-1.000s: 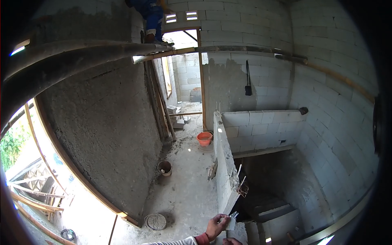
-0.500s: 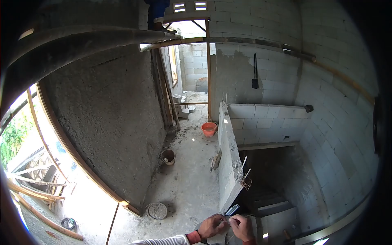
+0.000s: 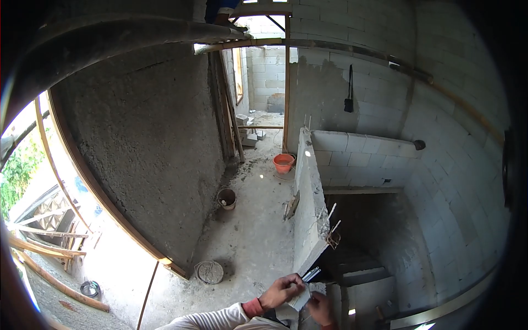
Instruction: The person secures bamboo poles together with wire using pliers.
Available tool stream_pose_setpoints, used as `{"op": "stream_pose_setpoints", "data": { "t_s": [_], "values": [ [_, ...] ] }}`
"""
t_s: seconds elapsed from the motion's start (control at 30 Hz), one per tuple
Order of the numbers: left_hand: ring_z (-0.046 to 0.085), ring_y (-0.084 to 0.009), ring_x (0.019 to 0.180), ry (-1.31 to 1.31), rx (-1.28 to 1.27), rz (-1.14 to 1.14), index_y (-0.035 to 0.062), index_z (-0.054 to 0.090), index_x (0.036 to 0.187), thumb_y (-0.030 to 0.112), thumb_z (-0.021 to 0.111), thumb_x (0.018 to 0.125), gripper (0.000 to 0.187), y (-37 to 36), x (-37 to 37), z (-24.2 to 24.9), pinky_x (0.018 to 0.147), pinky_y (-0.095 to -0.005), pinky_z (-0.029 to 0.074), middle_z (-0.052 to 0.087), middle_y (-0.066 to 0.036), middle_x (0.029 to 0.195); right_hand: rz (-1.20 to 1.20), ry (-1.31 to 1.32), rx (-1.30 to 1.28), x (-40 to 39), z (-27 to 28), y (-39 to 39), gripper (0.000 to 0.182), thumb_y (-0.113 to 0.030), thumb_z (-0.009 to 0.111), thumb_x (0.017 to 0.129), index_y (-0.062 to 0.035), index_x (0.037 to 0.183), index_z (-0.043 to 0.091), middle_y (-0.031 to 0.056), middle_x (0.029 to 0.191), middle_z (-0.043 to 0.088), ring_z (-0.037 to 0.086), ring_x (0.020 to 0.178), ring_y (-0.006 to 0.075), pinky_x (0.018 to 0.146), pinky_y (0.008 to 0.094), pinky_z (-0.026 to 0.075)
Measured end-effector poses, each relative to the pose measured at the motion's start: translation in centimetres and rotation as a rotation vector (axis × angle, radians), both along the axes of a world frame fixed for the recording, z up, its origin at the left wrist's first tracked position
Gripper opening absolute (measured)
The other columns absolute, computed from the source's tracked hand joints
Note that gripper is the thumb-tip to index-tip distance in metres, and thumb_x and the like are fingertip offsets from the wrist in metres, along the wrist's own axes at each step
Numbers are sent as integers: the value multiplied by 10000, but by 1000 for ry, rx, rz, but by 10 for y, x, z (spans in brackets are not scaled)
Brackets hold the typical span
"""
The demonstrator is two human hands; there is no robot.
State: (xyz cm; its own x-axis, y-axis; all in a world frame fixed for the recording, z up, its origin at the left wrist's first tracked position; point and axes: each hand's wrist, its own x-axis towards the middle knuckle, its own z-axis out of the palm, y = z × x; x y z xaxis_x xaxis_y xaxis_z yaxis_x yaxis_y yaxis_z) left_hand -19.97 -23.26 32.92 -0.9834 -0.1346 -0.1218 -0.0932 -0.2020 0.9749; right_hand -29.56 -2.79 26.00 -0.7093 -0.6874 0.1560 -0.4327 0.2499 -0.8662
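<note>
At the bottom of the view, my left hand has its fingers curled in a pinch; what it pinches is too small to make out. My right hand, also closed, is just right of it and lower, with its fingertips turned inward. A pale grey, flat-faced piece shows between the two hands. Just beyond the left fingertips, several slim silvery rods lie side by side near the foot of the low block wall. Red cuffs circle both wrists.
An orange bucket, a dark bucket and a mortar-filled container stand on the concrete floor. Bare rebar ends stick out of the low wall. A bamboo pole crosses overhead. A person's legs show at the top.
My hands have moved apart, the right one lower and the left one slightly up and left. More of the pale piece shows between them. The view has tilted slightly downward.
</note>
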Motion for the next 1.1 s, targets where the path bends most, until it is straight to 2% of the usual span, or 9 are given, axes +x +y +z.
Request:
{"op": "stream_pose_setpoints", "data": {
  "t_s": [0.1,0.2,0.33,0.47,0.67,0.8,0.93,1.03,1.1],
  "values": [
    [668,-239,872,134,-543,-57,36,631,1026,219,605,972,192,1,10,17,828,-343,525,683,-118,945,-36,17,-112,-19,66,-13,155,-157,670,952,-7,959,710,154,788,712,714,702,270,633,373,532],
    [668,-300,844,59,-695,173,44,642,1028,235,597,967,205,5,9,-12,819,-372,533,673,-154,941,36,-5,-69,-4,93,-23,150,-156,663,968,-14,961,709,145,775,703,707,692,264,628,370,531],
    [667,-231,872,-29,-417,390,43,651,1022,269,602,980,235,2,4,-2,808,-347,527,688,-103,941,223,-175,-70,48,96,-31,189,-176,691,985,7,959,725,63,730,680,624,679,100,635,274,502],
    [618,-140,861,73,-563,388,34,641,994,237,626,989,203,-4,10,6,788,-326,515,667,-58,900,255,-219,-18,44,85,-23,198,-190,719,972,6,968,749,80,752,705,651,689,120,650,289,521],
    [653,-216,783,55,-411,712,35,644,999,254,628,999,219,0,0,-18,758,-342,524,683,-129,866,372,-16,-54,43,94,-28,196,-190,734,953,3,979,753,135,833,754,731,730,217,668,322,550],
    [590,-107,756,0,0,557,30,640,1008,233,631,1007,203,0,7,-1,715,-304,509,645,-8,811,339,-37,-80,32,48,-22,178,-178,735,945,-1,962,750,133,816,746,727,719,225,659,330,548],
    [613,-125,952,155,-237,135,31,668,1046,147,619,995,136,1,25,15,830,-301,513,673,-28,1010,81,43,-109,-10,68,-25,163,-164,694,963,-6,936,722,105,727,680,647,655,147,604,324,491],
    [665,-208,932,189,-570,173,36,676,1071,186,629,961,192,4,28,16,835,-344,533,691,-105,1027,87,68,-51,-25,105,-28,180,-204,697,964,-29,931,719,168,801,708,711,704,319,636,385,536],
    [679,-244,928,182,-729,236,37,682,1082,209,626,948,226,0,21,12,842,-360,537,691,-144,1030,78,97,-36,-5,125,-30,176,-202,692,966,-31,933,714,163,797,708,711,702,313,635,382,537]
  ]
}}
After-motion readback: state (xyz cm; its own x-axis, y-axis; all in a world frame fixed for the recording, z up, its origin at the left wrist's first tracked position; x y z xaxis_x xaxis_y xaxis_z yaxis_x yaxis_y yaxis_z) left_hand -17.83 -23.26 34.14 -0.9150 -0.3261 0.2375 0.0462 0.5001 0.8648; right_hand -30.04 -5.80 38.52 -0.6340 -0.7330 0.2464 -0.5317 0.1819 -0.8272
